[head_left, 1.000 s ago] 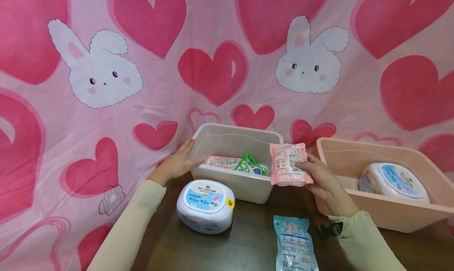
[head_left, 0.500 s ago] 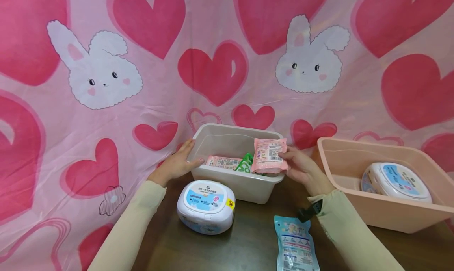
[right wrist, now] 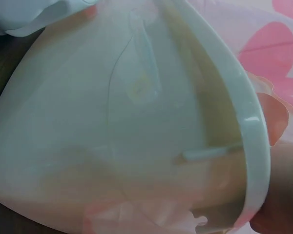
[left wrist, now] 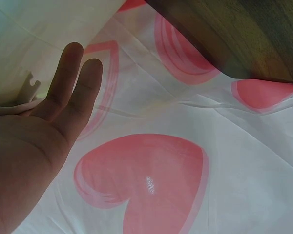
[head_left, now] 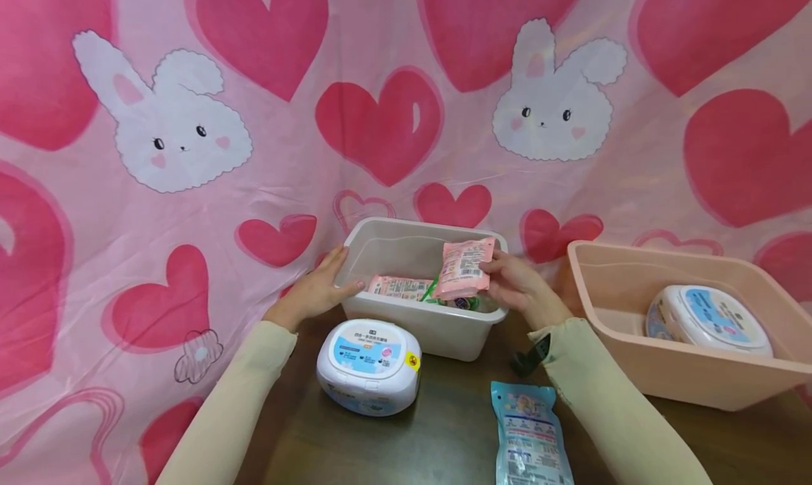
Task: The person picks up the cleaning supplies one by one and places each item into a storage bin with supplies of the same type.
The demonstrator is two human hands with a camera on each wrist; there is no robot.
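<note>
Pinching a pink rectangular plastic packet (head_left: 463, 270) with our right hand (head_left: 519, 285), we are holding it over the right half of a pale grey plastic bin (head_left: 412, 328). Our left hand (head_left: 314, 296), fingers extended, is touching the bin's left end. A white oval plastic tub (head_left: 369, 369) is standing just before it; a teal plastic pouch (head_left: 531, 439) is lying nearer us.

Creased pink fabric backdrop (head_left: 368, 34) w/ red hearts (head_left: 380, 127) & white bunny heads (head_left: 552, 129) rose behind dk brown wood-grain tabletop (head_left: 447, 428).
</note>
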